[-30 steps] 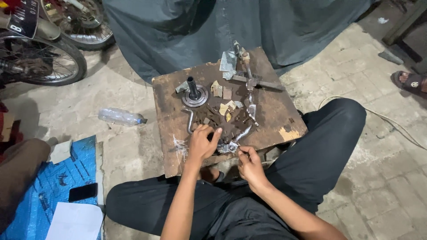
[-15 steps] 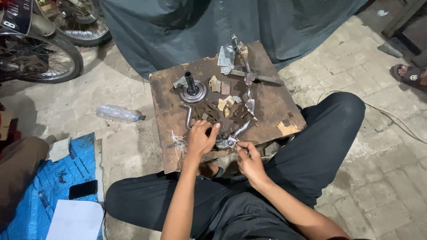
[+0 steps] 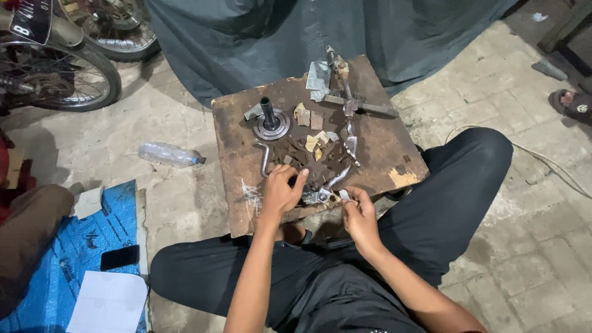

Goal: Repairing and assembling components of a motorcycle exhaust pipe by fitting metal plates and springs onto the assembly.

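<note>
metal part (image 3: 320,195) between both hands

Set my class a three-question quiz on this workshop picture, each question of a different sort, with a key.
1. True or false: the left hand rests on the wooden board.
2. What lies on the ground left of the board: A) plastic bottle, B) hammer, C) bucket?
3. Fill in: the right hand pinches a small ____ piece at the board's near edge.

Key: 1 true; 2 A; 3 metal.
</note>
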